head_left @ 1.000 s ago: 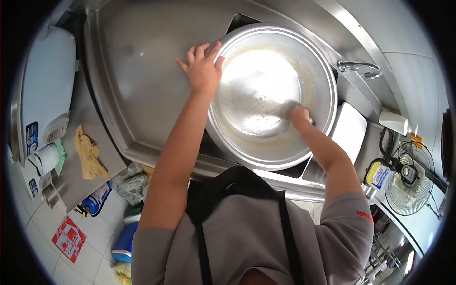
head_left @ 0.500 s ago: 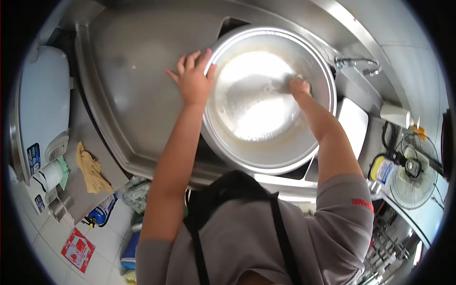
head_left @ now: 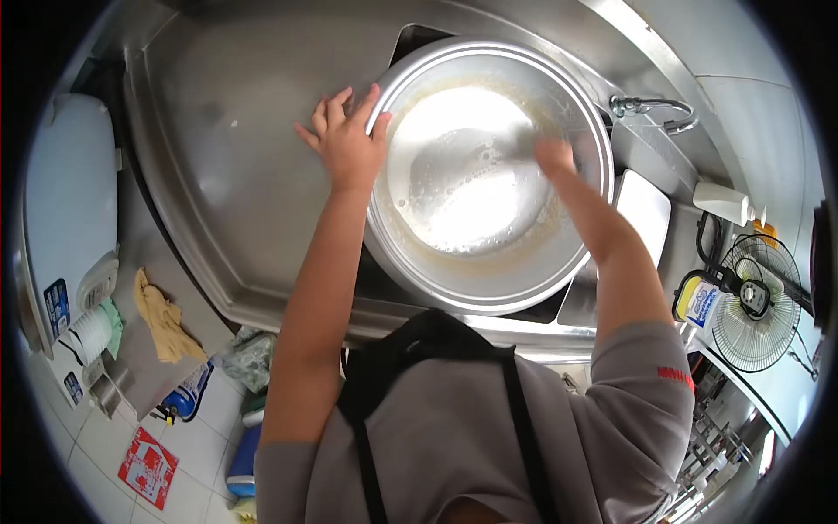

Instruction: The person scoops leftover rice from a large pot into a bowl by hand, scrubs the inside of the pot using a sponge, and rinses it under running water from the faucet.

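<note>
A large round metal pot (head_left: 425,276) sits over the sink opening, with shallow water and bubbles on its shiny bottom. My left hand (head_left: 349,148) rests against the pot's left rim, fingers spread and open, the thumb over the edge. Inside the pot, near its right wall, is my right hand (head_left: 555,155), its fingers curled closed and smeared by motion. What it holds, if anything, is hidden. Brownish residue marks the inner wall around the bottom.
A chrome faucet (head_left: 650,106) stands right of the pot, above a white rectangular board or lid (head_left: 643,214). Farther right are a white bottle (head_left: 724,202) and a fan (head_left: 756,301). The steel counter (head_left: 236,183) extends left; a tan cloth (head_left: 163,319) lies on a lower-left surface.
My right hand shifts slightly along the pot's right inner wall and blurs. More bubbles and ripples show in the water. My left hand stays at the rim; the view shifts a little.
</note>
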Tool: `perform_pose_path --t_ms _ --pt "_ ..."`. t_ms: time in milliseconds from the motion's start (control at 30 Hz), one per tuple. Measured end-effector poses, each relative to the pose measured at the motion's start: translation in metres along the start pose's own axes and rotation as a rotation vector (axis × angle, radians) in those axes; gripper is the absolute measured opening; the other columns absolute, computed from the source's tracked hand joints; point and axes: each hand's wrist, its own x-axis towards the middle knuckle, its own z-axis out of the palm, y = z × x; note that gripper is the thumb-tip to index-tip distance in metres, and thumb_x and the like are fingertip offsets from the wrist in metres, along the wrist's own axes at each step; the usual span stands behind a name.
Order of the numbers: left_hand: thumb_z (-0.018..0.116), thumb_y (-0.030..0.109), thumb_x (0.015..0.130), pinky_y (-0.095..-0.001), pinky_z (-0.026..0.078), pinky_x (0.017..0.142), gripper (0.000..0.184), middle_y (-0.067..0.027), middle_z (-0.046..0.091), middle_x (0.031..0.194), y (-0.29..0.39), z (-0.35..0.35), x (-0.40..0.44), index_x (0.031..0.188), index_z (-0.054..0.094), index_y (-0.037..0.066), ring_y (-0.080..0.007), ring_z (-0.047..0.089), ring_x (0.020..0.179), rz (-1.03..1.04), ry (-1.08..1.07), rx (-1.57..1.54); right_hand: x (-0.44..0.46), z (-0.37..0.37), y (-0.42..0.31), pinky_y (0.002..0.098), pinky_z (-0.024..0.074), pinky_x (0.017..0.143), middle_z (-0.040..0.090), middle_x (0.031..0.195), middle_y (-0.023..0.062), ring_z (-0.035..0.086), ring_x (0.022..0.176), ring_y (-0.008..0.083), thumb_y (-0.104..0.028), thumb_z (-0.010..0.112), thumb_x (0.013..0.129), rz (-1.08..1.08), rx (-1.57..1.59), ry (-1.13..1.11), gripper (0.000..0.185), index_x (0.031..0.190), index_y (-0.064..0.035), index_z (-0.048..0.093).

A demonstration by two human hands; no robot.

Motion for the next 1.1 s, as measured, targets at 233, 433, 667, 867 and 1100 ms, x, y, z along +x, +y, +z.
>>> perform_pose_path --t_ms 233,433,667,867,1100 --pt "0.062 0.032 0.075 -0.0628 0.005 0.098 0.032 -0.0015 0.047 0.115 -0.001 0.000 -0.001 0.107 0.060 0.029 -0.0259 0.033 0.116 0.026 0.010 -0.004 -0.003 0.000 0.006 0.0424 0.0446 0.077 0.061 0.099 0.0129 0.059 0.088 0.0264 -0.013 0.046 0.081 -0.239 -0.174 -0.138 0.021 0.091 -0.0067 0.063" --pt "0.060 0.033 0.078 -0.0602 0.004 0.100 0.032 -0.0004 0.046 0.118 0.004 -0.006 0.002 0.110 0.059 0.030 -0.0254 0.032 0.118 0.040 -0.041 0.029 0.114 -0.128 -0.055 0.0356 0.0366 0.092 0.047 0.111 0.0103 0.042 0.107 0.0269 -0.024 0.039 0.087 -0.913 -0.093 0.265 0.027 0.104 -0.0084 0.053" --pt "0.060 0.035 0.077 -0.0594 0.004 0.100 0.034 0.0016 0.045 0.119 0.003 -0.003 0.000 0.111 0.057 0.033 -0.0240 0.031 0.119 -0.020 -0.044 0.012 -0.028 0.034 0.008 0.0369 0.0477 0.071 0.059 0.090 0.0121 0.059 0.084 0.0247 -0.010 0.049 0.076 -0.319 -0.182 -0.077 0.019 0.092 -0.0041 0.059" --pt "0.060 0.032 0.078 -0.0593 0.001 0.101 0.034 0.0029 0.042 0.120 0.006 -0.004 0.000 0.111 0.057 0.032 -0.0222 0.029 0.119 -0.072 -0.082 0.005 -0.113 -0.022 -0.207 0.0396 0.0479 0.062 0.060 0.071 0.0143 0.060 0.072 0.0275 -0.003 0.048 0.073 -0.515 0.563 -0.180 0.010 0.073 -0.0006 0.059" --pt "0.060 0.034 0.078 -0.0589 0.000 0.101 0.033 0.0029 0.042 0.121 0.007 -0.004 0.000 0.110 0.057 0.033 -0.0220 0.028 0.120 -0.037 -0.074 0.046 0.106 -0.066 -0.126 0.0313 0.0497 0.061 0.063 0.080 0.0106 0.062 0.076 0.0214 -0.010 0.055 0.071 -0.060 0.304 0.374 0.010 0.075 -0.0071 0.064"
